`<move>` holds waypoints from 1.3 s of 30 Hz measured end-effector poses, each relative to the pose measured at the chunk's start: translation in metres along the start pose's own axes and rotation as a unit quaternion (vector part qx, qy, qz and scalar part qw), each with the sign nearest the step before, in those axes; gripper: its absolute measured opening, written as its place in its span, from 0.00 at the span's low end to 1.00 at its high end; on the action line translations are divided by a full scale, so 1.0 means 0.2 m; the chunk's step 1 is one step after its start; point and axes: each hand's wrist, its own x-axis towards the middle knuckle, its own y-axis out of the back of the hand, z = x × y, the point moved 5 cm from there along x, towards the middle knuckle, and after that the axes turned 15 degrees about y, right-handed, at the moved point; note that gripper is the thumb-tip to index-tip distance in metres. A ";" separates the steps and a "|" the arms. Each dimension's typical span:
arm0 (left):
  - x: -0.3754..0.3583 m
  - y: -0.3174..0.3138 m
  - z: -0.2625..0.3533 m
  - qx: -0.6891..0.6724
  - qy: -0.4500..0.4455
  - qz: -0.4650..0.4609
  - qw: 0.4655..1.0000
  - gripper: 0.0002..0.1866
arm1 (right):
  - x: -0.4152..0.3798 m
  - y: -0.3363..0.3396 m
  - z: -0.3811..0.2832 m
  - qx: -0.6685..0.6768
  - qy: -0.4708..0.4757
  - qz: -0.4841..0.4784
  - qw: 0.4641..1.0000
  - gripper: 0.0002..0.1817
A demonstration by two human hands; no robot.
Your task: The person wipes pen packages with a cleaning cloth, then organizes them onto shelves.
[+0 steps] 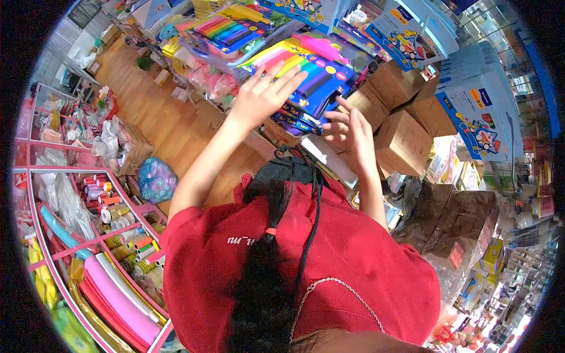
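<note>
A flat blue pack [322, 81] with a row of rainbow-coloured sticks on its front tops a small stack near my body. My left hand [263, 95] lies on the left part of this pack, palm down with fingers spread. At the stack's near right corner, my right hand [355, 133] has its fingers apart and slightly bent, the fingertips right at the packs' edge. Edges of more packs [297, 119] show beneath the top one. Just beyond my left hand, a similar rainbow pack [226, 30] rests on a clear-wrapped pile.
Brown cardboard boxes [404, 142] stand right of my right hand. Blue-and-white printed packs [479, 120] hang at the right. On the left are a pink-edged rack with coloured rolls [115, 288] and a bag of coloured balls [157, 179] on the wooden floor [170, 132].
</note>
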 end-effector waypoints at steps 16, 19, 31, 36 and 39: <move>-0.15 0.31 -0.07 -0.331 0.267 -0.108 0.899 0.28 | -0.09 -0.09 -0.13 -0.060 0.057 -0.152 0.985 0.28; -0.11 0.21 -0.09 -0.434 0.314 -0.117 0.836 0.30 | -0.17 -0.05 -0.21 -0.037 0.028 -0.173 0.984 0.29; -0.05 0.06 0.11 -0.732 0.260 -0.172 0.606 0.42 | -0.34 0.15 -0.34 -0.111 0.060 -0.141 0.982 0.23; 0.16 0.36 0.04 -0.657 0.230 -0.090 0.713 0.39 | -0.27 0.16 -0.48 -0.168 0.203 -0.097 0.960 0.27; 0.34 0.55 0.03 -0.702 0.220 -0.048 0.676 0.37 | -0.20 0.07 -0.70 -0.175 0.246 -0.115 0.946 0.28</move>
